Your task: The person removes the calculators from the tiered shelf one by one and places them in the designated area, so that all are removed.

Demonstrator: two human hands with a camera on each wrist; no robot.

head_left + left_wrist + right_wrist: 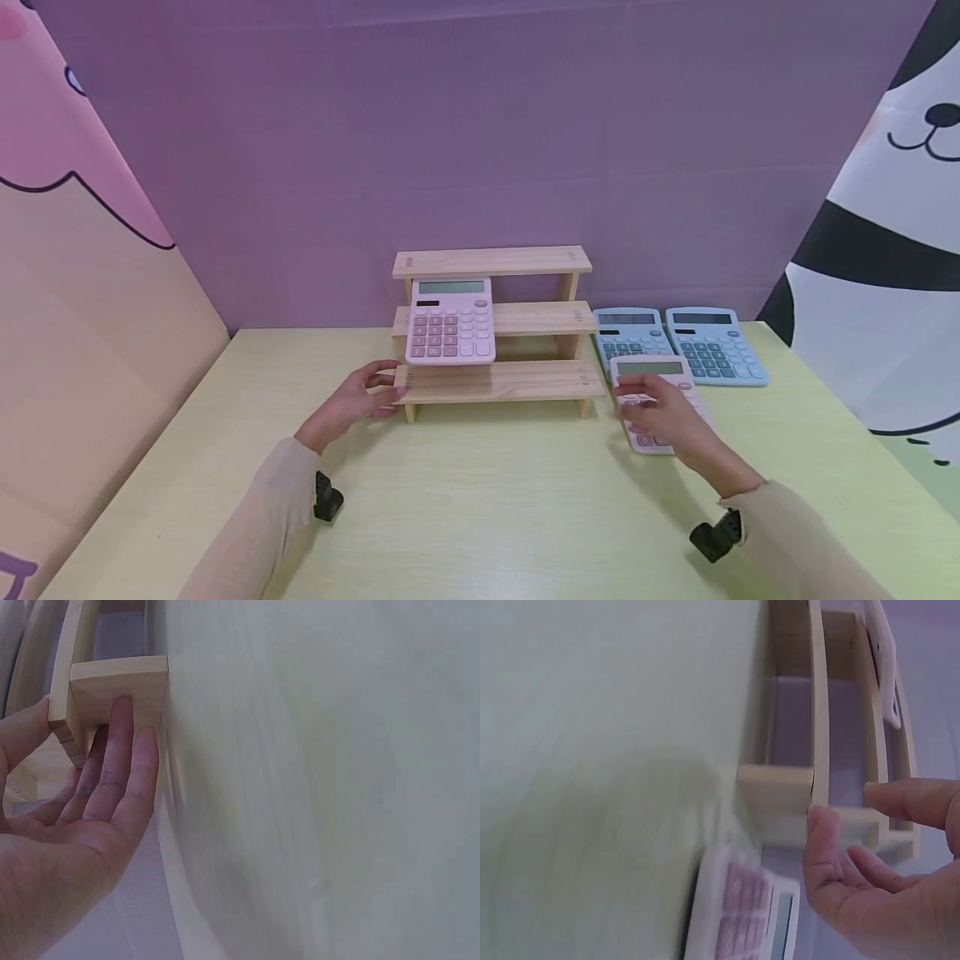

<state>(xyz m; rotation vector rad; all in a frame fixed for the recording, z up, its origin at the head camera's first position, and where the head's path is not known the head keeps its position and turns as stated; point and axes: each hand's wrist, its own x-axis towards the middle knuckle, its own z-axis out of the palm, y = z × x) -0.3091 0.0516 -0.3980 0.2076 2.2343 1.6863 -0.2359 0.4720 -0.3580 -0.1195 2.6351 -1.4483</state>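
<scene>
My left hand [358,400] is at the left end of a three-step wooden shelf [498,382], its thumb by the edge of the lowest step and its fingers reaching to the leg [120,682] below. A pink calculator [450,322] leans upright on the shelf's left half. Over a second pink calculator [652,443] on the table hovers my right hand [663,412], fingers spread and nothing between them. In the right wrist view, those fingertips point toward the shelf's right end [776,784], with that second calculator [742,907] below them.
Two blue calculators, one [628,323] beside the shelf and another [716,350] farther right, lie at the table's back right. The second pink one overlaps them in the head view. A purple cloth [480,125] hangs behind the table [487,500].
</scene>
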